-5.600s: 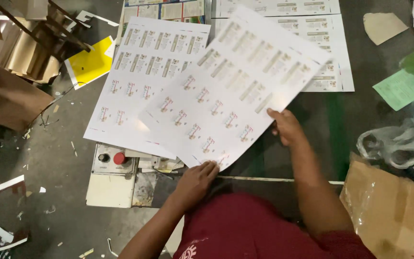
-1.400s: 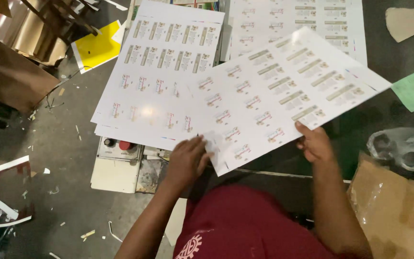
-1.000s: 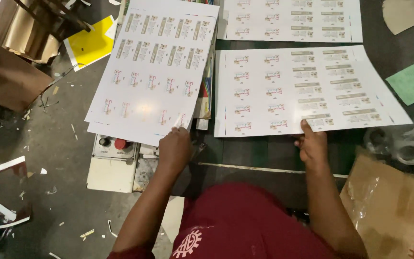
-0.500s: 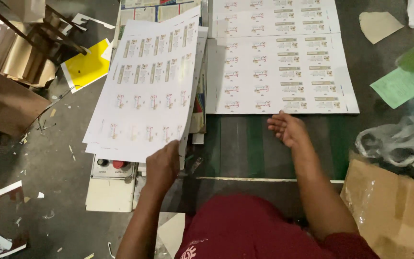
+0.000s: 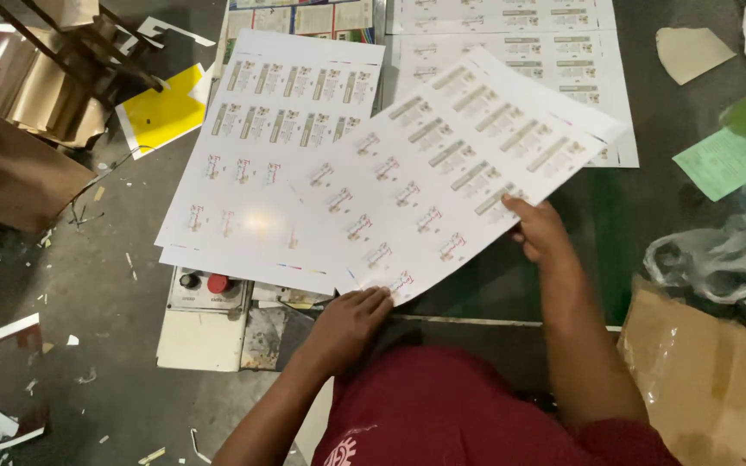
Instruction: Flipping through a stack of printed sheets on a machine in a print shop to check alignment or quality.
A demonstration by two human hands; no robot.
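Both hands hold one printed sheet [image 5: 442, 181], tilted above left stack [image 5: 261, 173]: left hand [image 5: 347, 324] fingers pinch near corner, right hand [image 5: 539, 231] fingers grip right edge.

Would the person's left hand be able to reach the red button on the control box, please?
Probably yes: the left hand holds the sheet near the red button, which lies uncovered below the stack's edge.
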